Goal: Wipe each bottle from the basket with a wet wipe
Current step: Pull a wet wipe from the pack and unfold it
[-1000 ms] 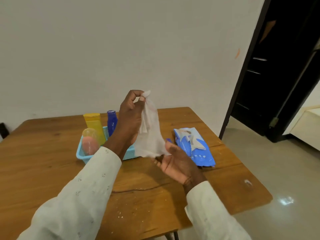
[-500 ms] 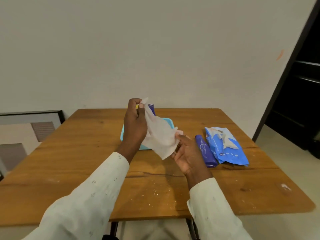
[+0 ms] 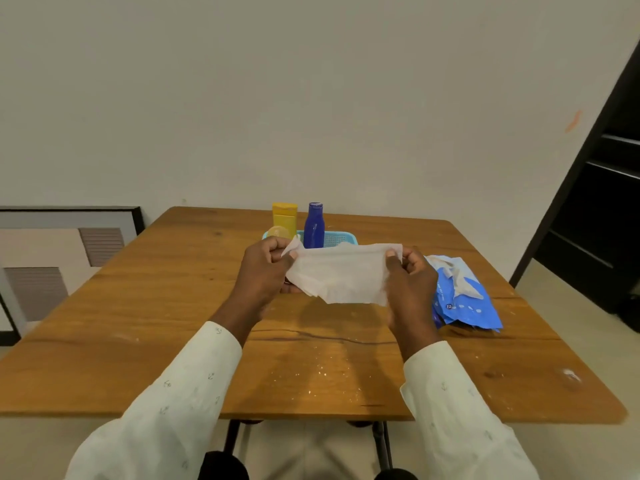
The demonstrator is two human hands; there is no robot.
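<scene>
Head view, looking down over a brown wooden table [image 3: 145, 327] with pale crumbs and a dark crack across its near middle. Left hand [image 3: 265, 268] and right hand [image 3: 410, 278] both raised above the table, each in a cream long sleeve with small dark print, together stretching a thin white wet wipe [image 3: 341, 275] flat between them. Left grip clamped on the wipe's upper left corner, thumb pressed against curled fingers; right grip clamped on the upper right corner, thumb on the near face, fingers behind. Wipe spread wide, lower edge hanging loose and slightly crumpled, clear of the tabletop and casting a shadow on it. Just behind the wipe, toward the far edge of the table, a light blue mesh plastic basket [image 3: 341, 238], its front wall partly hidden by the wipe and the left hand. Standing upright in the basket: a dark blue plastic bottle with a blue cap [image 3: 314, 225], a yellow flat-topped plastic bottle [image 3: 284, 216] to its left, and a rounded clear-topped container [image 3: 278, 232] at the left end, mostly hidden behind the left hand. To the right of the right hand, lying flat on the table, a blue soft plastic pack of wet wipes [image 3: 464, 299] with a white sheet sticking out of its top. Beyond the table, a plain pale wall; at left a black-framed picture [image 3: 69, 237] leaning near the floor; at right a dark doorway [image 3: 602, 202].
</scene>
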